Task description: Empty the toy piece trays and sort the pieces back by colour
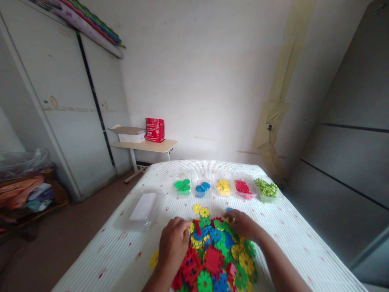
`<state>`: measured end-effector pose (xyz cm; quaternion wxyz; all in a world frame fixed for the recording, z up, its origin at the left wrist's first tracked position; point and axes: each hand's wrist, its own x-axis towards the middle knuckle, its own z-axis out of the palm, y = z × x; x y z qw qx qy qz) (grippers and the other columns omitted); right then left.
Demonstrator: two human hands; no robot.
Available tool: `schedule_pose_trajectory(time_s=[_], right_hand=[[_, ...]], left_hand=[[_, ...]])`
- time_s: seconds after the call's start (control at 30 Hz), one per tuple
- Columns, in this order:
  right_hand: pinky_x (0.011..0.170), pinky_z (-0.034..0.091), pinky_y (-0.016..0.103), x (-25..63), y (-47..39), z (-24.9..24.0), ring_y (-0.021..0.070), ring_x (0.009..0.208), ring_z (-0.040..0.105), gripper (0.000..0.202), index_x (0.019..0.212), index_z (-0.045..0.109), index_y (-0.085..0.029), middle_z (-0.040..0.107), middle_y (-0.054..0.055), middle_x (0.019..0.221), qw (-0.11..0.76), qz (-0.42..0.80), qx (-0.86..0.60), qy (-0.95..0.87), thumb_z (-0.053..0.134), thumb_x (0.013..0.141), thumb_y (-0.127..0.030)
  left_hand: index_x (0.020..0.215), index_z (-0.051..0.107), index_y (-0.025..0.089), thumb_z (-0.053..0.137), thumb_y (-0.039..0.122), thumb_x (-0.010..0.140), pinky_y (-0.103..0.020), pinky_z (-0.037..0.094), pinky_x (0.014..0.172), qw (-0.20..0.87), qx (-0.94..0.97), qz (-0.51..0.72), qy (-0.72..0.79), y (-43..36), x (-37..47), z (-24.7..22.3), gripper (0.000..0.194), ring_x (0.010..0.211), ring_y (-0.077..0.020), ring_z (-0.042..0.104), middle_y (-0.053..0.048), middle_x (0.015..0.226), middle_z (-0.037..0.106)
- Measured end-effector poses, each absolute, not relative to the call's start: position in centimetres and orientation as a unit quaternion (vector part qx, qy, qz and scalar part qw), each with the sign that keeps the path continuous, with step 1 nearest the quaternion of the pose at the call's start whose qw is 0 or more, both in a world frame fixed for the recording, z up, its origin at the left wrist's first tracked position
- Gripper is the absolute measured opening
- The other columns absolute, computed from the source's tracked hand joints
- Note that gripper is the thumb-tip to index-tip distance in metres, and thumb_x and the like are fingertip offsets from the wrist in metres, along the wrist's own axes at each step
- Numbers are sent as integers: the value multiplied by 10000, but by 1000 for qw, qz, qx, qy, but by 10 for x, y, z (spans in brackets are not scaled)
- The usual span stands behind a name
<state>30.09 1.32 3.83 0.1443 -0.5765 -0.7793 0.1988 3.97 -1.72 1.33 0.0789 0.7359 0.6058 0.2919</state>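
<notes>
A heap of flower-shaped plastic disc pieces (215, 234) in red, yellow, green and blue lies at the near middle of the table. My left hand (174, 241) rests against the heap's left side, its fingers curled inward; what they hold, if anything, is hidden. At the heap's far right edge is my right hand (241, 223), with bent fingertips close together among the pieces. I cannot make out what is in them. A blue piece (229, 209) shows just beyond these fingertips. Two yellow pieces (204, 212) lie at the far edge, and red square pieces (213, 260) sit on the near part.
Along the table's far side stand clear tubs of green pieces (183, 186), blue pieces (202, 188), yellow pieces (223, 186), red pieces (242, 187) and light-green pieces (266, 188). A clear container (144, 207) with a white slab lies left. Behind, a side table (152, 146) bears a red bag (154, 130).
</notes>
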Motion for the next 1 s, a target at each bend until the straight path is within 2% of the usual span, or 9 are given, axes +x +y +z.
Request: schedule_pose_trajectory(time_s=[0.07, 0.13, 0.37, 0.53, 0.73, 0.9, 1.0], right_hand=[[751, 423, 233, 301, 13, 37, 151, 846, 574, 440, 960, 657, -209, 621, 41, 939, 148, 203, -568, -784, 456, 614, -26], [762, 423, 241, 300, 13, 37, 162, 867, 571, 402, 911, 671, -201, 612, 50, 950, 144, 200, -577, -778, 456, 615, -33], [640, 414, 213, 301, 11, 41, 144, 754, 555, 315, 832, 644, -163, 603, 37, 847, 130, 211, -592, -767, 467, 595, -55], [728, 417, 233, 308, 10, 42, 156, 845, 552, 383, 914, 661, -179, 596, 35, 911, 140, 252, -551, -783, 460, 611, -60], [678, 403, 232, 311, 11, 41, 162, 813, 531, 373, 934, 652, -174, 570, 22, 918, 119, 285, -543, -781, 601, 566, -142], [598, 362, 212, 311, 12, 41, 137, 732, 500, 358, 869, 620, -162, 573, 7, 841, 119, 279, -585, -752, 674, 515, -166], [543, 319, 198, 314, 13, 44, 113, 664, 465, 220, 735, 589, -168, 558, -24, 729, 143, 272, -593, -744, 656, 525, -163]], left_hand=[[828, 654, 226, 473, 96, 792, -242, 390, 805, 75, 737, 294, 604, -18, 40, 13, 226, 882, -150, 551, -15, 868, 628], [832, 653, 227, 469, 94, 793, -243, 391, 806, 73, 738, 298, 601, -19, 40, 14, 231, 888, -151, 550, -15, 866, 628], [823, 643, 219, 470, 93, 786, -251, 395, 806, 73, 742, 305, 592, -20, 43, 14, 217, 884, -153, 550, -18, 861, 625], [819, 641, 224, 472, 90, 785, -253, 393, 810, 83, 740, 309, 592, -21, 44, 16, 218, 887, -150, 549, -14, 858, 625], [807, 642, 215, 459, 82, 785, -263, 403, 810, 80, 742, 315, 587, -22, 44, 14, 228, 884, -152, 549, -19, 850, 625], [799, 643, 213, 452, 74, 775, -275, 421, 799, 70, 746, 324, 578, -20, 44, 13, 237, 866, -158, 560, -23, 835, 623], [794, 640, 213, 446, 82, 774, -289, 433, 789, 75, 744, 340, 570, -21, 45, 15, 235, 857, -167, 568, -26, 835, 630]])
